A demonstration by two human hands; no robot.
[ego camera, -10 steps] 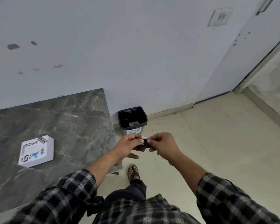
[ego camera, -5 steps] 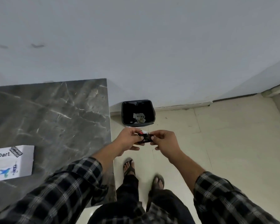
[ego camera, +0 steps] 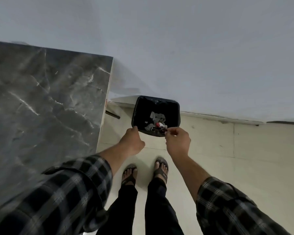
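Observation:
A black bin [ego camera: 178,109] with a dark liner stands on the floor against the wall, with crumpled white paper [ego camera: 157,117] inside. My right hand [ego camera: 177,141] is over the bin's near rim and pinches a small dark wrapper [ego camera: 160,129] with a bit of red on it. My left hand [ego camera: 131,141] hovers just left of the wrapper, apart from it and holding nothing, with its fingers pointing away toward the bin's near left corner.
A dark grey marble table [ego camera: 41,102] fills the left side, its corner close to the bin. The pale wall [ego camera: 176,48] rises behind. My feet in sandals [ego camera: 129,173] stand on the cream tile floor [ego camera: 244,158], which runs off to the right.
I have stepped closer and look more steeply down, so the bin lies under my hands. My left hand has let go of the wrapper; only my right hand holds it. The white box has left the view.

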